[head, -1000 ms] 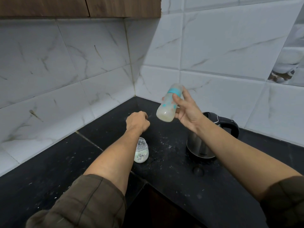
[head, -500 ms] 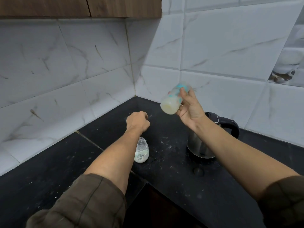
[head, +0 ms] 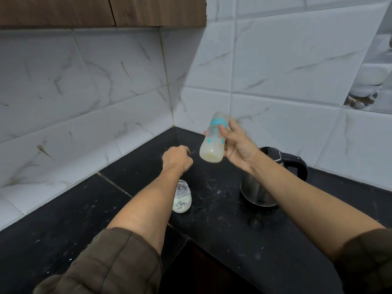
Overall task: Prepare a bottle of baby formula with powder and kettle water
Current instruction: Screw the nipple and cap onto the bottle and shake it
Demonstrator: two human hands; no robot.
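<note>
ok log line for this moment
right hand: grips baby bottle, tilted, milky liquid inside | left hand: curled, nothing seen in it | kettle: on counter

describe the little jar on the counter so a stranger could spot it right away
Start at the black counter in the tiled corner. Beside the left forearm stands a small clear jar, whitish at the bottom. Unlike the steel kettle or the held baby bottle, it is short and round.

White marble-veined wall tiles [head: 286, 66] meeting in a corner, black speckled countertop [head: 63, 225], wooden cabinet [head: 101, 10] above
</note>
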